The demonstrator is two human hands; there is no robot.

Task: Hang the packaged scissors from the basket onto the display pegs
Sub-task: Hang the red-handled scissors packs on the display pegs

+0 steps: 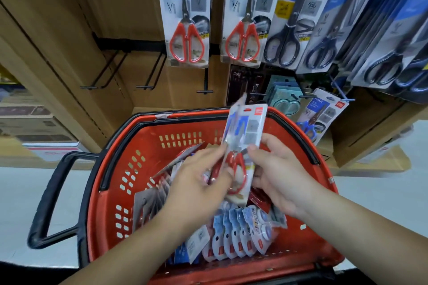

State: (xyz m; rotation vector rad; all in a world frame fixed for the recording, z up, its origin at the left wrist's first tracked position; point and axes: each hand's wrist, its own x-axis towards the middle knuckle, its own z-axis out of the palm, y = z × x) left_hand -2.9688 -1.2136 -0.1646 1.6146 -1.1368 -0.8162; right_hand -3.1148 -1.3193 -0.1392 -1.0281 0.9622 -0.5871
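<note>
Above the red basket (129, 169) I hold a pack of red-handled scissors (245, 129), upright and blurred. My left hand (196, 183) grips its lower left edge; my right hand (275, 169) pinches its right side. Several more packs (234, 236) lie in the basket. Two matching red-handled packs (187, 14) (245, 14) hang on the display above. Bare black pegs (148, 71) jut out at the left.
Black-handled scissor packs (291, 14) fill the pegs at upper right. A blue-handled pack (319, 115) leans behind the basket's right rim. The basket's black handle (48, 199) sticks out left. Brown cardboard panels back the display. Pale floor lies on both sides.
</note>
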